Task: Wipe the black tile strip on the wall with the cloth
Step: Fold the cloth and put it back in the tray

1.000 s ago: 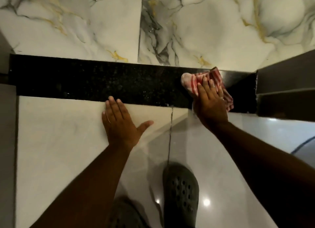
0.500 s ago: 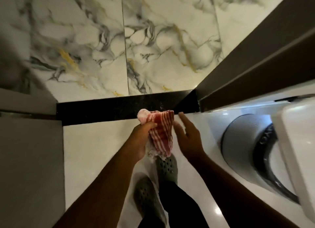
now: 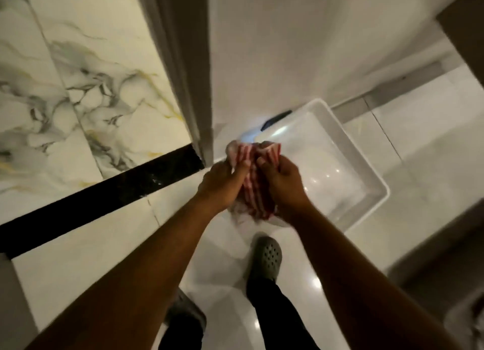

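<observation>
Cloth [image 3: 252, 182]: soft, bunched, red-and-white striped fabric, crumpled into a wad at frame centre, held off the wall and clear of the tile. Black tile strip [image 3: 104, 192]: glossy, speckled dark band running from 9 o'clock up toward centre, ending at a grey vertical frame [image 3: 183, 69] at 12 o'clock. Above the strip, polished marble-look wall tile [image 3: 86, 93] with grey and gold veining; below it, plain cream tile [image 3: 86, 245] with a thin grout line. White rectangular basin [image 3: 327, 166], smooth and shiny with rounded corners, sits at 3 o'clock just behind the cloth. Floor [image 3: 230, 297] glossy pale tile, light spots reflecting. One grey perforated clog [image 3: 265, 258] at 6 o'clock, dark trouser leg below it. Frame is motion-blurred, edges soft. Left hand [image 3: 222, 184] wraps the cloth's left side, fingers [image 3: 242, 166] curled closed around the fabric with the thumb pressed on the stripes. Right hand [image 3: 284, 183] grips the right side, fingers curled in and pinching a fold near the top. Both hands close together, nearly touching, cloth squeezed between them, well to the right of the strip's end.
</observation>
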The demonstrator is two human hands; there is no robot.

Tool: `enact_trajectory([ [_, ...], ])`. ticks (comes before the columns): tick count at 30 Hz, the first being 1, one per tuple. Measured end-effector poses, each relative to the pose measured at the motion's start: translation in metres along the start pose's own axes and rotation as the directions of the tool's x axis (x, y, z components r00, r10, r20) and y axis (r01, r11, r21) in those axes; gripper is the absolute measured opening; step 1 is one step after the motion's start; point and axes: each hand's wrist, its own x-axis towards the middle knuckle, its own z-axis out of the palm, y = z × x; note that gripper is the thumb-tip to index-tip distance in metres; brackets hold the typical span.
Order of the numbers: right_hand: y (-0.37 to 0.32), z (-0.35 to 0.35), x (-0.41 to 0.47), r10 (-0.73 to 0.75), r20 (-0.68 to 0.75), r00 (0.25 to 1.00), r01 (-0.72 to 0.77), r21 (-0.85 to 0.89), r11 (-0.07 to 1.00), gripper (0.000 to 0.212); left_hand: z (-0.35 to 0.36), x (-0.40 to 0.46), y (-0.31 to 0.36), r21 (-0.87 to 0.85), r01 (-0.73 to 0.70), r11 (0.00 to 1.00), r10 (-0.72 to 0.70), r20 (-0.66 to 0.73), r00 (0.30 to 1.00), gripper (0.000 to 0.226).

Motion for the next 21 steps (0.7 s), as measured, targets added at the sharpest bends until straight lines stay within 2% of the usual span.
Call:
enact_trajectory([
  [2, 0.013, -0.058, 0.020, 0.019, -0.062, 0.998, -0.018, 0.014, 1.000, 0.011, 0.036, 0.018, 0.019, 0.198, -0.126, 0.972, 0.136, -0.038, 0.990, 0.085],
  [4, 0.027, -0.110, 0.039, 0.054, -0.101, 0.993, -0.054, 0.010, 0.999, 0.009, 0.061, 0.035, 0.024, 0.400, -0.225, 0.888, 0.270, -0.060, 0.961, 0.095],
  [6, 0.045, -0.155, 0.057, 0.083, -0.141, 0.987, -0.079, 0.037, 0.996, 0.008, 0.082, 0.054, 0.028, 0.611, -0.310, 0.728, 0.406, -0.020, 0.914, 0.097],
  [9, 0.079, -0.191, 0.083, 0.144, -0.188, 0.972, -0.127, 0.101, 0.987, 0.010, 0.109, 0.082, 0.033, 0.770, -0.386, 0.508, 0.509, 0.093, 0.855, 0.088],
  [13, 0.134, -0.207, 0.114, 0.248, -0.213, 0.945, -0.218, 0.154, 0.964, 0.012, 0.145, 0.115, 0.031, 0.847, -0.404, 0.346, 0.533, 0.176, 0.827, 0.087],
  [18, 0.184, -0.206, 0.143, 0.342, -0.226, 0.912, -0.317, 0.141, 0.938, 0.032, 0.176, 0.138, 0.018, 0.881, -0.383, 0.278, 0.450, 0.234, 0.862, 0.095],
  [19, 0.193, -0.206, 0.149, 0.340, -0.254, 0.905, -0.326, 0.097, 0.940, 0.036, 0.179, 0.142, 0.015, 0.887, -0.377, 0.267, 0.430, 0.241, 0.870, 0.096],
  [21, 0.209, -0.207, 0.156, 0.300, -0.338, 0.892, -0.351, -0.098, 0.931, 0.041, 0.183, 0.148, 0.008, 0.896, -0.363, 0.255, 0.406, 0.241, 0.881, 0.097],
])
